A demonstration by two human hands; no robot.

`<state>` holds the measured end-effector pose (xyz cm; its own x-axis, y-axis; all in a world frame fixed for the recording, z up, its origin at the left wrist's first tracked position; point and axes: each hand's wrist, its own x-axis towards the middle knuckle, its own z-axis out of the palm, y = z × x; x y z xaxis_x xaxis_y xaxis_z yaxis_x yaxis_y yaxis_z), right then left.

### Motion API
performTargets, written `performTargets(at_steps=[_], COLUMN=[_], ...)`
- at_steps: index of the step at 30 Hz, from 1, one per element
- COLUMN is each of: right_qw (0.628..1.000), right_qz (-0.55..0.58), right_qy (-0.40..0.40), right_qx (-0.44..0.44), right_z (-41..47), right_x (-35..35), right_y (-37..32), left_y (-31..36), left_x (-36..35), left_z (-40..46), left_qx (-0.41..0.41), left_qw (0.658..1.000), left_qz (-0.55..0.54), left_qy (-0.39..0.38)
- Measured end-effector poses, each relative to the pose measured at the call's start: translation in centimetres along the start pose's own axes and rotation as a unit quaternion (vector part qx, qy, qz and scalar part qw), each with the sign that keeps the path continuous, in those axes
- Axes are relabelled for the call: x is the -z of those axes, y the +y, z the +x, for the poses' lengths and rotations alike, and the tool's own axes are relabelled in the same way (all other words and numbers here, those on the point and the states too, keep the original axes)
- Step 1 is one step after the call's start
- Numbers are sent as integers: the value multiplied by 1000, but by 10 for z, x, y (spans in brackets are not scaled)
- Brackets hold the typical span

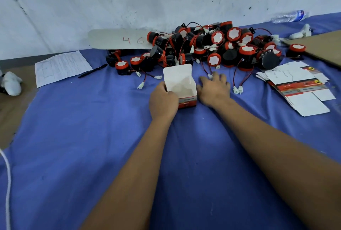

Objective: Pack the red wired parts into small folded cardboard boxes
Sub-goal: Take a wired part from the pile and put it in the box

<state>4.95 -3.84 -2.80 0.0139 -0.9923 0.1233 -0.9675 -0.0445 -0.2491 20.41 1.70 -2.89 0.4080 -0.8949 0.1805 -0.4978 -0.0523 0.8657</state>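
Head view: left hand (163,100) grips the open, empty box (181,86) mid-cloth (73,137). Right hand (214,89), fingers spread and holding nothing, rests beside it. The red parts (212,47) are piled along the far edge. Risk: tangled wires may drag neighbouring parts out or tip the box.

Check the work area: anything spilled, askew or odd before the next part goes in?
A plastic water bottle lies on its side at the far right by the wall. The red wired parts sit in a tangled heap. The open box, held by the left hand, looks fine.
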Motion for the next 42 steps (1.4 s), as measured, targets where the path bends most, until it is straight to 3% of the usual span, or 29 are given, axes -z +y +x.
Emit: performTargets(at_steps=[2,9,14,17,20,22,24,25,29,34,39,42], right_qw=[999,994,991,986,959,942,960,971,985,986,995,989], right_qz=[-16,-28,-24,71,199,281,201,134,-13,52,-6,84], right_qy=[-31,98,101,59,-14,34,134,148,34,68,34,-8], right_qx=[25,38,85,137,201,181,142,131,169,142,92,121], right_z=[12,-6,-45,-62,-73,-75,-71,-70,-71,-72,-75,-81], right_x=[-4,-1,11,25,28,20,12,9,-1,5,13,19], right_y=[2,-9,-21,-22,-26,-23,-17,-14,-16,-25,-30,-29], left_y=[1,-1,-10,-19,-27,-30,-32,-32,-30,-27,-29,-30], left_x=[-5,-2,15,32,48,55,58,58,59,59,57,57], left_z=[5,0,-17,-31,-42,-47,-49,-50,-51,-52,-49,-47], left_qx=[4,-13,-10,-10,-1,-5,-13,-14,-9,-8,-7,-14], left_qw=[1000,1000,1000,999,997,997,997,997,997,995,993,990], left_qz=[1,-1,-11,-8,-10,-15,-20,-19,-18,-12,-23,-42], left_qy=[-4,4,15,39,76,80,75,75,80,98,117,134])
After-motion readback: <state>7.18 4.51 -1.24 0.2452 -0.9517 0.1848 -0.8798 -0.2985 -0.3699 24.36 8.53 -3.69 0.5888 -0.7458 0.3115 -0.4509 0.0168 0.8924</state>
